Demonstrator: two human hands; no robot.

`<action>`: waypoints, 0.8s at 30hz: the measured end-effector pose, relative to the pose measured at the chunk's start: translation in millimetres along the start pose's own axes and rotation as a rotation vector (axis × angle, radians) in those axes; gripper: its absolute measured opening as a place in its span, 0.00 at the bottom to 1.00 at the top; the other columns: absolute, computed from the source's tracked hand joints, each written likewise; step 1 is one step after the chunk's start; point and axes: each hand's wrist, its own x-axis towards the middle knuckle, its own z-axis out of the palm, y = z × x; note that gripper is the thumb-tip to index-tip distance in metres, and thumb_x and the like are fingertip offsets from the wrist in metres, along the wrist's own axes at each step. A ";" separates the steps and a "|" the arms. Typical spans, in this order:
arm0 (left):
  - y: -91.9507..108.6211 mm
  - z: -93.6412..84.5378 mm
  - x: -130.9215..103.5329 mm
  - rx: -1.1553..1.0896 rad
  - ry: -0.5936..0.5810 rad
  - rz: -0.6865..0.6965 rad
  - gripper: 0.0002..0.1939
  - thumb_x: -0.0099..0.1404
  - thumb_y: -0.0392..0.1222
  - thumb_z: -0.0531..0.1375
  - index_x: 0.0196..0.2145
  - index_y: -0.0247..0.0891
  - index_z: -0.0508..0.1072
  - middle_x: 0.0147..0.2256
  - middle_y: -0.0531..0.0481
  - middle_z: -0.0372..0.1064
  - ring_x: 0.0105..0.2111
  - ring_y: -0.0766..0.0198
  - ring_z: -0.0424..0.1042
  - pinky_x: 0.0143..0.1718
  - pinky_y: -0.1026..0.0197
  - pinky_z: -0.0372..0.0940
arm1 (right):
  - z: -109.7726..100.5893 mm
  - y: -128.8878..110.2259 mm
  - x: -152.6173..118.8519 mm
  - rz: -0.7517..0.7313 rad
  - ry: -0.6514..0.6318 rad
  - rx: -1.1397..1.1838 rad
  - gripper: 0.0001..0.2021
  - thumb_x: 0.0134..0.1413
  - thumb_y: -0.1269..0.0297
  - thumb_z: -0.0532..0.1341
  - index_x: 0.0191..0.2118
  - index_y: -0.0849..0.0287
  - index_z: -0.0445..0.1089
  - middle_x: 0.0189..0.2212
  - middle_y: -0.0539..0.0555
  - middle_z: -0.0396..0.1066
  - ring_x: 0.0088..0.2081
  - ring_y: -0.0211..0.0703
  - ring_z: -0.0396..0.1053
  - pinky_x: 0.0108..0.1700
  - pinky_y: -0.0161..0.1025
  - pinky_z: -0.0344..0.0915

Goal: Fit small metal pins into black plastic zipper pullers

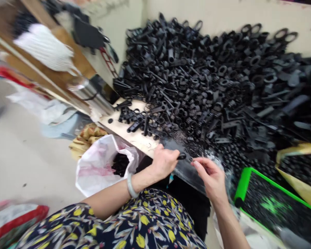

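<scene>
My left hand [165, 161], with a pale bangle on the wrist, is closed around a small black part [181, 156] whose rounded end sticks out on the right. Just right of it, my right hand [209, 173] has thumb and forefinger pressed together at a tiny dark piece, too small to name. The two hands are apart, above the front edge of the worktable [131, 133]. Behind them rises a large heap of black plastic parts [197, 83], with rings, tubes and flat strips.
A white sack [93, 166] with black parts inside stands left of my left arm. At the right are a green-rimmed tray [239, 188] and a yellow bag [298, 185] of small black pieces. White gloves [44, 46] and a metal cylinder [93, 97] are at the upper left.
</scene>
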 end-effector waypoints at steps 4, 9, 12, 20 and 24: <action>0.3 -14.2 -1.5 -0.446 0.084 -0.029 0.07 0.65 0.42 0.63 0.32 0.37 0.75 0.27 0.51 0.72 0.28 0.63 0.69 0.38 0.59 0.59 | 10.5 1.9 7.4 -0.031 0.082 0.196 0.11 0.54 0.55 0.72 0.39 0.55 0.80 0.36 0.55 0.74 0.30 0.39 0.67 0.25 0.34 0.59; 16.4 -27.9 -14.5 -1.196 0.049 -0.243 0.19 0.62 0.55 0.68 0.34 0.35 0.73 0.24 0.57 0.62 0.23 0.71 0.57 0.26 0.65 0.54 | 40.4 -25.9 7.9 -0.013 0.043 0.433 0.09 0.54 0.56 0.72 0.37 0.54 0.79 0.38 0.52 0.69 0.24 0.29 0.55 0.24 0.33 0.52; 18.8 -23.9 -18.9 -1.425 -0.035 -0.335 0.19 0.60 0.54 0.70 0.34 0.37 0.70 0.20 0.63 0.52 0.17 0.75 0.47 0.19 0.67 0.44 | 54.6 -35.2 9.6 0.010 0.026 0.475 0.10 0.52 0.55 0.72 0.35 0.55 0.78 0.35 0.50 0.67 0.24 0.30 0.53 0.24 0.33 0.50; 14.9 -13.1 -21.1 -1.540 -0.072 -0.334 0.19 0.61 0.51 0.71 0.32 0.38 0.66 0.19 0.64 0.51 0.17 0.76 0.46 0.18 0.68 0.41 | 59.3 -22.3 -0.3 0.046 -0.015 0.463 0.10 0.55 0.54 0.71 0.36 0.56 0.79 0.30 0.47 0.62 0.24 0.31 0.50 0.25 0.34 0.47; 13.5 -13.9 -22.4 -1.536 -0.075 -0.343 0.19 0.61 0.51 0.71 0.32 0.37 0.67 0.20 0.64 0.50 0.17 0.77 0.45 0.18 0.68 0.40 | 60.9 -18.8 -2.4 0.025 -0.019 0.447 0.09 0.57 0.56 0.70 0.36 0.56 0.79 0.30 0.47 0.61 0.24 0.30 0.50 0.24 0.34 0.46</action>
